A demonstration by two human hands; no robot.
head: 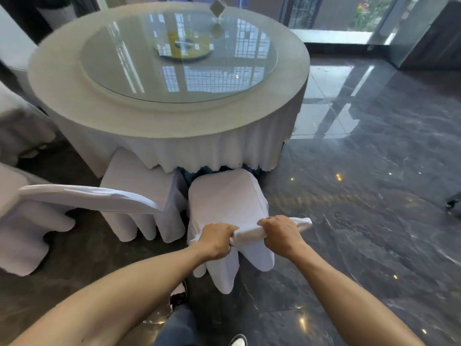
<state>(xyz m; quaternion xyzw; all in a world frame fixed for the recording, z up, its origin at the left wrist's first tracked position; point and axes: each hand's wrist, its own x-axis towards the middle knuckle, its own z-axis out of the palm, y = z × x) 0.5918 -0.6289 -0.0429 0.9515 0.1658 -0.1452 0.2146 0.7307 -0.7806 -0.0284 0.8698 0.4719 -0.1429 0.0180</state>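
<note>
Chair (225, 196), white-covered: your left hand (216, 242) and right hand (280, 234) both curl round the top edge of its back (cover bunched between them). Seat just beyond your grip, reaching the table (62, 91). Second chair (104, 198): left of your grip, apart.

A round table (62, 78) in white cloth carries a glass turntable (124, 58). The dark glossy floor (374, 171) mirrors the windows (361, 13). Perhaps a sign (217, 7) stands at the table's far edge.

Glass turntable (124, 71) tops the draped table (62, 81), another chair (139, 178) apparently tucked under.
</note>
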